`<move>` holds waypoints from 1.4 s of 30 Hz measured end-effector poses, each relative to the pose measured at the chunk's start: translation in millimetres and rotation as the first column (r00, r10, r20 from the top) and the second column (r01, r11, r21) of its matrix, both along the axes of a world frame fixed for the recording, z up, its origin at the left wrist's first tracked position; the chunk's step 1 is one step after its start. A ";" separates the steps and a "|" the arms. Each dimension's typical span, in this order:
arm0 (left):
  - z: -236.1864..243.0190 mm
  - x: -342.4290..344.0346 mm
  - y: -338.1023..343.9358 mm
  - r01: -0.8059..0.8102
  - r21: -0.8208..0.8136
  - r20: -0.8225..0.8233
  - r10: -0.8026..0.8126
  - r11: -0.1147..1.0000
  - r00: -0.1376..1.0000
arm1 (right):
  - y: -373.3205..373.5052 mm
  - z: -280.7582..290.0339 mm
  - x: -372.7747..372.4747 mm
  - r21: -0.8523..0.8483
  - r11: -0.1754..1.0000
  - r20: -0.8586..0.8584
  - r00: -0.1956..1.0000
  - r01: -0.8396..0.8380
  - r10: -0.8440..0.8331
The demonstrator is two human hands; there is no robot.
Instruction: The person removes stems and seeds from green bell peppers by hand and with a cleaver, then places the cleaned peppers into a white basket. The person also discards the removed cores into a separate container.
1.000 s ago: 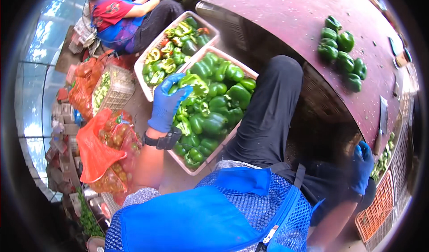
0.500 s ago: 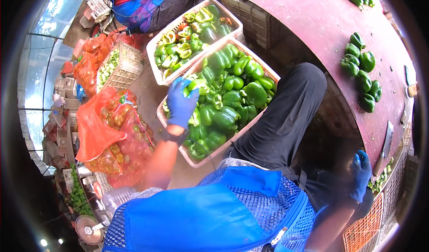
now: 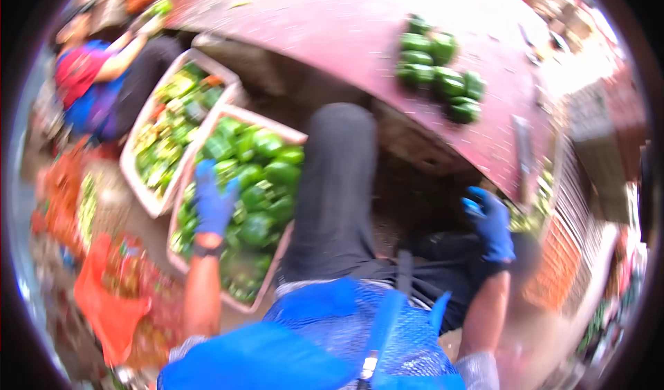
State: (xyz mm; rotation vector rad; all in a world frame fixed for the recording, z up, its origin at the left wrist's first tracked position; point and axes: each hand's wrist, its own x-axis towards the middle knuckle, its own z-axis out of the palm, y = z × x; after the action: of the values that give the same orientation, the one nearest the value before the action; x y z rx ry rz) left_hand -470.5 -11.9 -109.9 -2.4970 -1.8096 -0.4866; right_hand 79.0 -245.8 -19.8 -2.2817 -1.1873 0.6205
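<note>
My left hand, in a blue glove, is over a pale crate of green bell peppers. Its thumb stands apart from the fingers, and I see nothing in its grasp. On the other side, my right hand, also blue-gloved, hangs beside the table edge above my dark-trousered leg. Its fingers are slightly bent and apart, with nothing visible between them; motion blurs them. A knife lies on the reddish table just beyond it. Several whole green bell peppers are grouped further back on the table.
A second crate of cut peppers adjoins the first. Another person sits at the far left, with something green at their hands. Red mesh bags lie at the lower left. An orange crate stands at the right.
My view has swung to the right, so the crates appear further left and the table more central. The light-green pepper piece at my left hand no longer shows there. My right hand appears raised.
</note>
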 end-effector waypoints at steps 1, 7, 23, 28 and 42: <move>-12.3 -10.3 3.3 0.033 -0.030 0.019 -0.032 0.999 0.999 | 8.3 5.5 0.2 -0.033 0.999 -0.033 0.999 -0.006 0.005; -49.5 3.9 6.1 -0.045 -0.076 -0.255 0.024 0.996 0.967 | 3.8 17.1 9.6 0.025 0.999 0.146 0.989 -0.033 0.029; 114.6 149.1 28.4 0.327 -0.044 0.193 -0.313 0.944 0.930 | -159.1 -12.6 199.2 -0.031 0.822 0.372 0.770 0.568 -0.518; 186.5 345.7 -36.5 0.748 -0.032 0.192 -0.730 0.663 0.655 | -152.7 -72.3 213.6 -0.304 0.732 0.438 0.772 0.610 -0.461; 28.4 596.4 -58.9 0.913 -0.103 -0.169 -0.912 0.394 0.374 | -114.8 -102.6 278.4 -0.239 0.696 0.086 0.729 0.677 -0.680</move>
State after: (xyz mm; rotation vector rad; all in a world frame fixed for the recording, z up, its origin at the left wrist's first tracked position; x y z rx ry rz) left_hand 125.9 -70.7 -81.5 -3.1677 -0.1224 -0.1814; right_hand 357.4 -360.6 -122.4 -2.6779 -0.1742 0.4973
